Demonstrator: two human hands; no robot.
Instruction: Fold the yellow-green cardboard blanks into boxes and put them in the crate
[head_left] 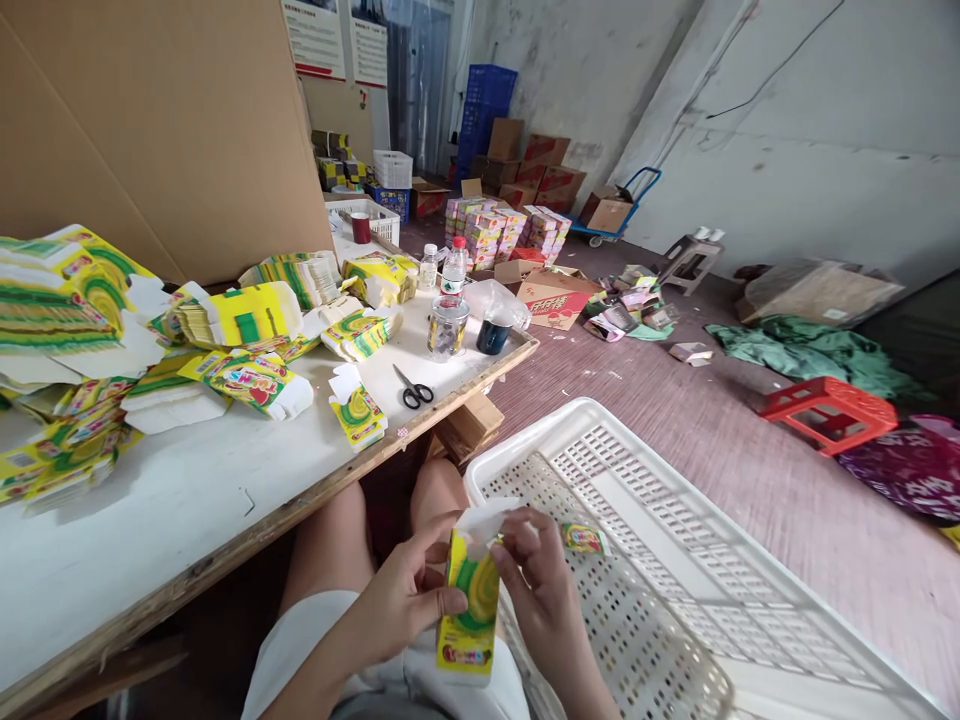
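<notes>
Above my lap is a small yellow-and-green folding carton, upright, with its white top flaps raised. My left hand grips it from the side, thumb across the front panel. At the top, my right hand has its bent fingers closed on the white flap edge; the fingertips are partly hidden. A similar carton with raised flaps lies near the table edge, beside black-handled scissors. Another small carton rests in the white plastic basket to my right.
Flattened yellow cartons lie in piles on the white table. A water bottle, a tin can and a dark cup stand near its far corner. An overturned red stool lies on the floor.
</notes>
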